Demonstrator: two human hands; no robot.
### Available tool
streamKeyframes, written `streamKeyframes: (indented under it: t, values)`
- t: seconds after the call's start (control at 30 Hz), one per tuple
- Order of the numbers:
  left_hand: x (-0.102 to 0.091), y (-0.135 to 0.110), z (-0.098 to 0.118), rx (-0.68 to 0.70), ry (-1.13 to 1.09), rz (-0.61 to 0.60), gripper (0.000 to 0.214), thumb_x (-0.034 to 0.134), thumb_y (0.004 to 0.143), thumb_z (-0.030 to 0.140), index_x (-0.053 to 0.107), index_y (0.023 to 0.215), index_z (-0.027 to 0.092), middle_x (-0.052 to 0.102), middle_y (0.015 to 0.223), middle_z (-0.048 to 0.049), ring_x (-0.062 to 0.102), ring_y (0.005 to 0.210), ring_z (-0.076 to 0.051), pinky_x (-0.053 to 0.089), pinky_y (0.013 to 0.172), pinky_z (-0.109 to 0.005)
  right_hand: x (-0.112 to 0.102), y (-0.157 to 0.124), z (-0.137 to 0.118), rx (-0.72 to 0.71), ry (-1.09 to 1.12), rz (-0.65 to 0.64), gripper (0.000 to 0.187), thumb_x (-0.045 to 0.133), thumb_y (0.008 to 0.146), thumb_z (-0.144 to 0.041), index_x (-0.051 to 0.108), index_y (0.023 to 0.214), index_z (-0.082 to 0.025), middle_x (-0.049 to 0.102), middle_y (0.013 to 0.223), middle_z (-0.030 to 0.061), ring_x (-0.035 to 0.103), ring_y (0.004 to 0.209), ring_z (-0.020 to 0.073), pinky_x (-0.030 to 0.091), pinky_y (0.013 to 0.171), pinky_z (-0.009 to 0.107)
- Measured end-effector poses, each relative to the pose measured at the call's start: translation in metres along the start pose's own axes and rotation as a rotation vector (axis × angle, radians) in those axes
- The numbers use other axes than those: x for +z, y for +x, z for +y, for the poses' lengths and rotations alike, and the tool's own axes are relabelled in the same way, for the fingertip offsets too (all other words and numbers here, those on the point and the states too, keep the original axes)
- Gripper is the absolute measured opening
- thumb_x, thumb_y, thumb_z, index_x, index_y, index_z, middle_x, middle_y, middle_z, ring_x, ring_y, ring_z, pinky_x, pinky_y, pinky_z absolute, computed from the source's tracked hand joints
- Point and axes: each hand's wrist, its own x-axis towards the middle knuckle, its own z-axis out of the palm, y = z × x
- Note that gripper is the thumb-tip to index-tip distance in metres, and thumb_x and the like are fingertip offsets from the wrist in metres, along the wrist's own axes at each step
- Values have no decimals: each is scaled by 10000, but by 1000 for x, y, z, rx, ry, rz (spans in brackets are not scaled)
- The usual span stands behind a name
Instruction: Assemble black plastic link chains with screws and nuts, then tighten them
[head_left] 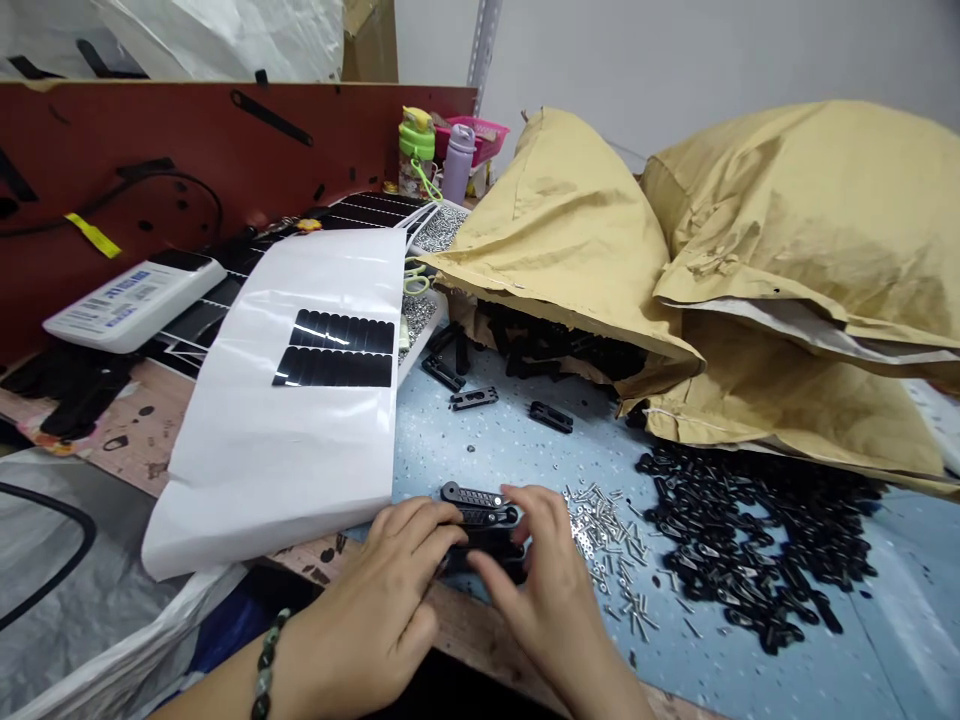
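A row of narrow black handle-like pieces (480, 497) lies side by side near the table's front edge. The farthest has a textured face and a small silver screw or pin at its right end. My left hand (382, 595) is curled over the left ends, its fingertips pressed on the pieces. From the right, my right hand (551, 585) grips them, the thumb on the nearer ones and the index finger by the silver pin. Both hands partly hide the nearer pieces. Right of them lies a scatter of small silver pins (611, 530).
A heap of small black parts (750, 540) spreads at the right. Open brown sacks (570, 220) stand behind, one spilling black pieces. A white sheet with black stickers (300, 450) overhangs the left edge. Trays of metal bits (439, 228), bottles (457, 165) and a white box-shaped device (135, 300) sit farther back.
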Motion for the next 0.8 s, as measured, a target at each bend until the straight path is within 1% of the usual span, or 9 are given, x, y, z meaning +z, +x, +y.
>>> streamKeyframes:
  t: [0.03,0.1,0.17,0.2,0.27,0.33,0.4,0.53,0.8]
  values:
    - [-2,0,0,9,-42,-6,622,420,716,41,431,1314,210,459,1367,-65,391,1276,-256,349,1073,-467,-3,0,-8,-91,53,-45,443,594,833,-243,464,1256,-233,508,1148,111,597,859,203,537,659,305]
    - [-7,-3,-2,17,-113,-21,652,386,741,33,363,1362,230,411,1418,-52,351,1322,-237,344,1097,-443,-8,0,-21,-251,115,-109,275,540,869,-194,556,1138,-248,523,1113,86,578,900,195,526,733,310]
    - [-10,-8,-6,-26,-169,17,648,330,799,37,282,1408,252,325,1483,-39,328,1350,-222,367,1091,-412,-11,2,-24,-281,173,-89,126,499,888,-166,607,927,-219,542,1014,71,570,863,184,510,710,301]
    - [-11,-12,-8,-65,-187,58,626,299,832,47,257,1419,261,272,1512,-34,323,1357,-221,389,1077,-395,-11,3,-22,-220,229,-52,124,492,894,-172,599,841,-205,540,963,64,567,825,175,501,674,287]
    - [-12,-17,-12,-137,-169,129,572,276,887,86,247,1429,268,206,1542,-27,322,1360,-229,417,1053,-376,-9,7,-11,10,371,30,169,523,884,-235,576,728,-195,522,891,53,553,757,161,474,599,260]
    - [-9,-19,-14,-135,-65,133,529,334,909,138,304,1418,278,247,1531,-17,320,1357,-253,399,1062,-401,-2,13,3,236,487,76,231,585,841,-311,570,645,-190,518,864,48,537,711,155,446,559,252]
    - [-4,-19,-16,-77,80,94,511,418,900,179,370,1399,277,366,1478,-17,346,1333,-277,375,1066,-444,7,19,13,345,544,69,258,623,789,-338,571,587,-186,534,870,54,531,703,159,436,578,267]
    - [5,-14,-18,4,265,69,491,470,884,193,438,1372,233,520,1369,-37,426,1255,-296,364,1018,-479,24,25,16,398,522,45,239,611,751,-299,564,545,-188,561,874,59,547,751,181,438,684,309]
    - [6,-17,-20,49,338,90,544,492,884,209,375,1414,217,519,1375,-26,442,1230,-270,295,1004,-438,27,27,13,368,473,30,235,611,740,-284,550,532,-193,564,815,59,556,676,173,443,586,287]
